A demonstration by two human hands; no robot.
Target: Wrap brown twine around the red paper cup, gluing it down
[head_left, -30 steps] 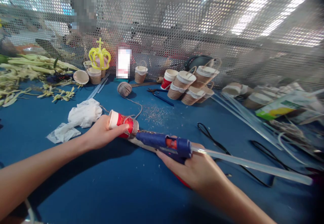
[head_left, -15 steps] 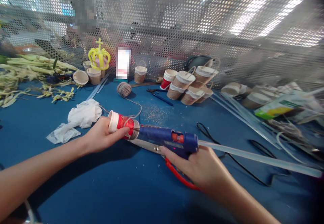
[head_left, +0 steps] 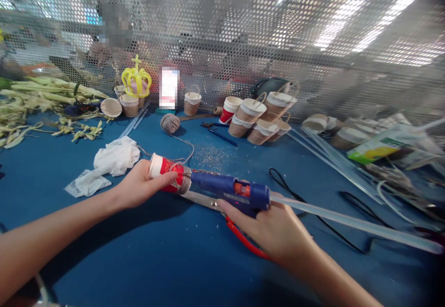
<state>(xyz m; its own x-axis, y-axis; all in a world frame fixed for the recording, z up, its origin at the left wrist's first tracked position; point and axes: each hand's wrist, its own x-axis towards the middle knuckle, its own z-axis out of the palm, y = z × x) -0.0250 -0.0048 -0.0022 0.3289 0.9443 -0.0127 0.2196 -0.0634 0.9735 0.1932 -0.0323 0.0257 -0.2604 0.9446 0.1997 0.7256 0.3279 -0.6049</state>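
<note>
One paper cup (head_left: 167, 167), red and white with print too small to read and twine (head_left: 187, 187) wound at its base, is held on its side over the table by the left hand (head_left: 139, 184), thumb pressed along the near wall, other fingers hidden, while a blue glue gun (head_left: 215, 184) is gripped by the right hand (head_left: 278, 228), fingers mostly out of sight, its nozzle at the wound end. Red-handled scissors (head_left: 243, 240) are seen beneath the gun on the blue table (head_left: 156, 260). Beyond, a yarn ball (head_left: 170, 123), stacked cups (head_left: 248, 109) and a green-and-yellow packet (head_left: 380, 147), its lettering blurred, are backed by a perforated screen (head_left: 208, 20).
</note>
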